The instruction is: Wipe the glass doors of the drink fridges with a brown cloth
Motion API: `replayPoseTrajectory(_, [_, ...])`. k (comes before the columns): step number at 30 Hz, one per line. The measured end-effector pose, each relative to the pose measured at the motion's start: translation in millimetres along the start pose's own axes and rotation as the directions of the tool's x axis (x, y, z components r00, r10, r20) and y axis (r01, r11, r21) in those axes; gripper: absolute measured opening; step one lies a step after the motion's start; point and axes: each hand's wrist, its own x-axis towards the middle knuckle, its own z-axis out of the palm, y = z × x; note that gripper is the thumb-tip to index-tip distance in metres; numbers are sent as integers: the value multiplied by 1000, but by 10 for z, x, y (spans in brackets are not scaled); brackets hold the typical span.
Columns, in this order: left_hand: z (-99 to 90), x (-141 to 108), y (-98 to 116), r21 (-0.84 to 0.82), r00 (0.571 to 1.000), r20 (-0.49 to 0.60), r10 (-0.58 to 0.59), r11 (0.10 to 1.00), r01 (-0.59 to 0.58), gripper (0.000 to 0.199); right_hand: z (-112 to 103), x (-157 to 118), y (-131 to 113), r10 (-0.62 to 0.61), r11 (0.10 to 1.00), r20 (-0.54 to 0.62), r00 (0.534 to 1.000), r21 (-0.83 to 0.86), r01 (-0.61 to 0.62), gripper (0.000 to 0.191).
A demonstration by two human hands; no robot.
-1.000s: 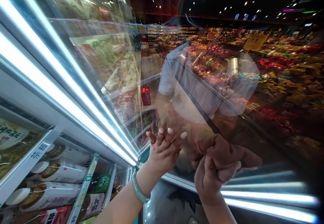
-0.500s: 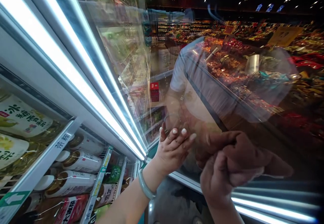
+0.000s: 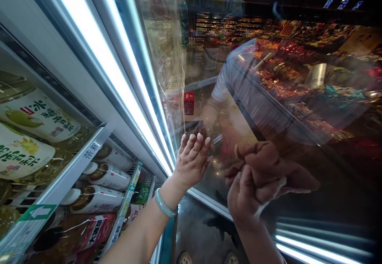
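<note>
My L hand (image 3: 192, 158) has pale, whitish nails (image 3: 199, 136), w/ a smooth, rounded, pale-green bangle (image 3: 163, 205) round that wrist; R forearm (image 3: 259, 238) is bare as far as it shows. Reflected on the far side: pale short-slv. shirt (image 3: 222, 83), detail blurred. Near edge, 2 pale, rounded shoe toes (image 3: 184, 257) w/ dark dots, too sm. to tell more.

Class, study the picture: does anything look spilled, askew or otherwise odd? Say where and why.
Low in the view, between the left hand and the right hand, a dark, jagged patch stands out against the grey floor. Whether it is a spill, a mark or a shadow, I cannot tell.
</note>
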Motion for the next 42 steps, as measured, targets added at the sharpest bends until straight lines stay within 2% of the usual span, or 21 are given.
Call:
replayPoseTrajectory(3, [-15, -35, -44, 15, 1000, 3, -20, 1000, 20, 75, 157, 19, -288, -162, 986, 13, 987, -40, 162, 48])
replayPoseTrajectory(5, [-25, -76, -89, 23, 999, 6, -36, 999, 36, 74, 133, -35, -380, -262, 964, 65, 963, -37, 264, 45])
replayPoseTrajectory(7, [-35, -125, -151, 24, 999, 21, -33, 999, 33, 74, 56, -79, -392, -302, 951, 122, 945, -27, 307, 51])
replayPoseTrajectory(9, [-46, -174, -223, 21, 999, 42, -31, 999, 30, 75, 19, -55, -406, -272, 960, 127, 954, -33, 278, 68])
replayPoseTrajectory(12, [-65, -247, -330, 34, 997, 42, -61, 998, 60, 78, 165, 82, -578, -194, 978, -5, 981, -76, 193, 83])
replayPoseTrajectory(14, [-85, -305, -393, 51, 994, 33, -100, 994, 99, 78, 358, 127, -757, -193, 978, -45, 980, -94, 189, 76])
replayPoseTrajectory(17, [-131, -407, -472, 82, 986, 59, -157, 985, 152, 76, 555, -2, -891, -290, 955, 59, 955, -41, 292, 53])
replayPoseTrajectory(20, [-187, -490, -530, 89, 980, 113, -166, 984, 157, 75, 510, -213, -791, -354, 935, 141, 925, 67, 347, 46])
replayPoseTrajectory(22, [-217, -520, -558, 85, 978, 123, -167, 984, 157, 74, 441, -256, -727, -316, 948, 140, 938, 72, 309, 47])
replayPoseTrajectory(24, [-237, -544, -585, 92, 977, 105, -184, 980, 174, 75, 463, -202, -775, -245, 969, 88, 965, 19, 245, 54])
replayPoseTrajectory(27, [-245, -625, -640, 118, 966, 86, -244, 965, 233, 76, 728, -98, -1050, -215, 976, 57, 975, -6, 216, 60])
replayPoseTrajectory(30, [-245, -785, -691, 140, 941, 95, -324, 940, 310, 71, 1033, -178, -1281, -280, 960, 97, 955, 62, 275, 49])
replayPoseTrajectory(32, [-253, -905, -691, 165, 923, 114, -368, 923, 348, 68, 1090, -329, -1268, -340, 936, 123, 932, 144, 322, 43])
replayPoseTrajectory(35, [-285, -1035, -609, 204, 887, 215, -408, 907, 367, 73, 932, -523, -1052, -397, 908, 197, 896, 226, 353, 38])
replayPoseTrajectory(37, [-303, -1077, -518, 213, 871, 280, -404, 911, 354, 79, 795, -546, -927, -380, 919, 207, 901, 198, 342, 35])
replayPoseTrajectory(39, [-298, -1104, -440, 218, 875, 280, -396, 913, 344, 83, 750, -495, -918, -331, 942, 180, 927, 123, 312, 35])
replayPoseTrajectory(42, [-242, -1188, -401, 226, 893, 221, -392, 911, 344, 84, 889, -442, -1072, -305, 952, 146, 941, 58, 299, 37])
